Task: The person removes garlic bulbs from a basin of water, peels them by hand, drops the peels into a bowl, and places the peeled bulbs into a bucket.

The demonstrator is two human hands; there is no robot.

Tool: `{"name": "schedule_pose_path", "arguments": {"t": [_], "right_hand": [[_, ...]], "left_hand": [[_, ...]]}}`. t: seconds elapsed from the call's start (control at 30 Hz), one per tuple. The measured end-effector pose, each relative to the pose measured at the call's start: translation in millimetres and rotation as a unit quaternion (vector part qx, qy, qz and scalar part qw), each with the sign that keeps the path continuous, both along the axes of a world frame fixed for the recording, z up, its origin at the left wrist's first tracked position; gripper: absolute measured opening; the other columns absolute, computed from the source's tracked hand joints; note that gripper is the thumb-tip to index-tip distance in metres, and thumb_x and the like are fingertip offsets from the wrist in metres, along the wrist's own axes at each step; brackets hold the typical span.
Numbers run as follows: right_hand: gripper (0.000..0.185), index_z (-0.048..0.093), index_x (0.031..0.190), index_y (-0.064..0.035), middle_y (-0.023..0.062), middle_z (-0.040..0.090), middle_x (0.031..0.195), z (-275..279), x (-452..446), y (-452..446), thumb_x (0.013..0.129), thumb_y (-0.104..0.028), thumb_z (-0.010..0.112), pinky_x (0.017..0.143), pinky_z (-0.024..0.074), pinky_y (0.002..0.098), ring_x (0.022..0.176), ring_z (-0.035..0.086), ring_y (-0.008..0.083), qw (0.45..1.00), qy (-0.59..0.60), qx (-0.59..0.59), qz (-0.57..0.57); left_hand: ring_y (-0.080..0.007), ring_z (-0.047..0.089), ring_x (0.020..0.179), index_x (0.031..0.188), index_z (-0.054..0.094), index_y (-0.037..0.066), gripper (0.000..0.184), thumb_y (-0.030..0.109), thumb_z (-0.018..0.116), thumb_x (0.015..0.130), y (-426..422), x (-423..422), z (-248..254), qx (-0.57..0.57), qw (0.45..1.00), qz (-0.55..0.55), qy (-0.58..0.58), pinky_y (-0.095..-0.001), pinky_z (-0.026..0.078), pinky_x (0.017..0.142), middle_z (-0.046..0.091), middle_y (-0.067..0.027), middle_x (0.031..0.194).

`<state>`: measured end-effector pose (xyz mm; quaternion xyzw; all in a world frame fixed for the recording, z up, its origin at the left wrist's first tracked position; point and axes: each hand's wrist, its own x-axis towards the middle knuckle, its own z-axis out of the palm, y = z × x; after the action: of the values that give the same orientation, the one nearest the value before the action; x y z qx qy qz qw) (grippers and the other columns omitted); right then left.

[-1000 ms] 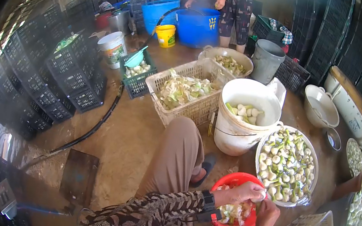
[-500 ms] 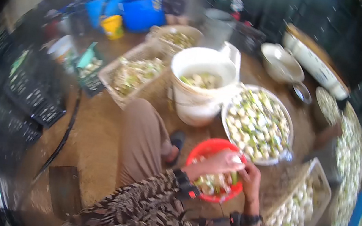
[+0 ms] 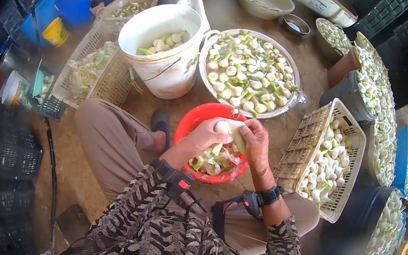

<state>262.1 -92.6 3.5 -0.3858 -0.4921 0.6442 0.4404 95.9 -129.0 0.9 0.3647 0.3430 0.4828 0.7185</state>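
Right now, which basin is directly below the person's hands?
The red basin, the only red one, holding peelings; the left hand and right hand are above it, while the bulb-filled pale basin stands farther forward.

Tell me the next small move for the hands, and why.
Probably draw the pale outer skin off with the right hand: it pinches that skin beside the garlic bulb in the left hand, and the red basin beneath already holds peelings.

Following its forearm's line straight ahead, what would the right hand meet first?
Likely the wide pale basin of bulbs, next in line ahead of the right hand. Depth is unclear; the hand may be high enough to clear its rim.
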Motion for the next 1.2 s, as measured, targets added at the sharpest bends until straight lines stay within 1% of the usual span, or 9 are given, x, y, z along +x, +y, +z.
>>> {"name": "schedule_pose_path", "arguments": {"t": [0.2, 0.33, 0.43, 0.53, 0.6, 0.73, 0.93, 1.13, 1.2], "right_hand": [[0.009, 0.056, 0.08, -0.0034, -0.0021, 0.056, 0.073, -20.4, 37.1, 45.9, 0.086, -0.01, 0.054, 0.056, 0.0417, 0.0215, 0.063, 0.048, 0.0042, 0.974, -0.058, 0.06, -0.21], [0.023, 0.06, 0.1, -0.0022, 0.0086, 0.062, 0.088, -38.4, 22.1, 29.9, 0.079, -0.012, 0.06, 0.074, 0.0482, 0.0304, 0.083, 0.06, 0.0165, 0.937, -0.293, 0.063, 0.181], [0.029, 0.058, 0.105, -0.0044, 0.0183, 0.062, 0.097, -57.2, -4.8, 17.1, 0.078, -0.014, 0.061, 0.079, 0.0479, 0.0377, 0.089, 0.059, 0.0348, 0.867, -0.386, 0.27, 0.165], [0.025, 0.061, 0.103, -0.002, 0.0156, 0.065, 0.088, -41.4, -5.5, 63.9, 0.081, -0.015, 0.061, 0.074, 0.0491, 0.0368, 0.084, 0.064, 0.0285, 0.876, -0.408, 0.182, 0.183], [0.015, 0.062, 0.084, -0.0009, 0.0194, 0.062, 0.082, -57.7, 1.7, 111.3, 0.081, -0.014, 0.055, 0.07, 0.0472, 0.0404, 0.078, 0.06, 0.0345, 0.899, -0.396, 0.174, 0.063], [0.015, 0.059, 0.077, -0.0016, 0.0191, 0.061, 0.07, -96.1, 0.2, 239.1, 0.08, -0.015, 0.054, 0.063, 0.0473, 0.0455, 0.067, 0.059, 0.0379, 0.813, -0.49, 0.311, 0.038], [0.05, 0.048, 0.11, -0.0001, 0.0209, 0.059, 0.103, -163.2, -87.8, 312.2, 0.081, -0.04, 0.058, 0.082, 0.0466, 0.0439, 0.096, 0.057, 0.0352, 0.756, -0.601, 0.233, 0.115], [0.063, 0.047, 0.106, 0.0005, 0.0193, 0.06, 0.101, -167.2, -111.7, 327.5, 0.076, -0.054, 0.061, 0.078, 0.0472, 0.044, 0.099, 0.057, 0.0347, 0.745, -0.636, 0.156, 0.127], [0.038, 0.056, 0.094, -0.0042, 0.0118, 0.06, 0.089, -167.5, -123.9, 308.8, 0.074, -0.036, 0.062, 0.077, 0.0453, 0.0478, 0.086, 0.058, 0.0299, 0.652, -0.706, 0.276, 0.029]], "left_hand": [[-0.02, 0.062, 0.073, 0.115, 0.049, 0.002, 0.047, 0.009, 0.066, 0.072, 10.5, -36.7, -6.0, -0.039, 0.99, -0.045, -0.129, -0.0292, 0.054, 0.06, 0.06, -0.0126, 0.09], [-0.0265, 0.058, 0.085, 0.112, 0.05, 0.003, 0.036, 0.018, 0.062, 0.082, 45.9, -80.2, -3.8, -0.1, 0.944, 0.048, -0.312, -0.027, 0.051, 0.062, 0.057, -0.0177, 0.099], [-0.0338, 0.05, 0.105, 0.122, 0.044, -0.001, 0.045, 0.025, 0.057, 0.088, 102.4, -121.6, 54.7, -0.056, 0.882, 0.281, -0.374, -0.0316, 0.053, 0.076, 0.05, -0.02, 0.114], [-0.0337, 0.053, 0.104, 0.113, 0.046, -0.009, 0.041, 0.024, 0.054, 0.089, 139.8, -145.1, 62.6, -0.031, 0.856, 0.359, -0.371, -0.0341, 0.053, 0.079, 0.054, -0.0203, 0.11], [-0.0286, 0.058, 0.096, 0.105, 0.05, -0.006, 0.03, 0.02, 0.053, 0.089, 150.4, -132.5, 52.5, -0.023, 0.844, 0.486, -0.225, -0.0324, 0.052, 0.078, 0.057, -0.0174, 0.105], [-0.0149, 0.06, 0.059, 0.092, 0.056, 0.006, 0.009, 0.012, 0.054, 0.085, 148.5, -79.9, 5.4, -0.087, 0.929, 0.346, -0.097, -0.0245, 0.049, 0.05, 0.061, -0.0069, 0.073], [-0.0175, 0.061, 0.061, 0.097, 0.054, 0.002, 0.016, 0.004, 0.05, 0.082, 159.2, -59.3, -55.9, -0.133, 0.947, 0.292, 0.015, -0.0263, 0.05, 0.053, 0.062, -0.011, 0.078], [-0.0149, 0.059, 0.06, 0.097, 0.054, 0.001, 0.017, 0.003, 0.053, 0.08, 159.9, -55.7, -72.4, -0.171, 0.948, 0.261, 0.065, -0.0237, 0.048, 0.051, 0.06, -0.0092, 0.079], [-0.0152, 0.059, 0.059, 0.097, 0.054, 0.001, 0.018, 0.003, 0.054, 0.079, 158.7, -54.8, -64.6, -0.156, 0.953, 0.249, 0.073, -0.0237, 0.048, 0.051, 0.06, -0.0092, 0.077]]}}
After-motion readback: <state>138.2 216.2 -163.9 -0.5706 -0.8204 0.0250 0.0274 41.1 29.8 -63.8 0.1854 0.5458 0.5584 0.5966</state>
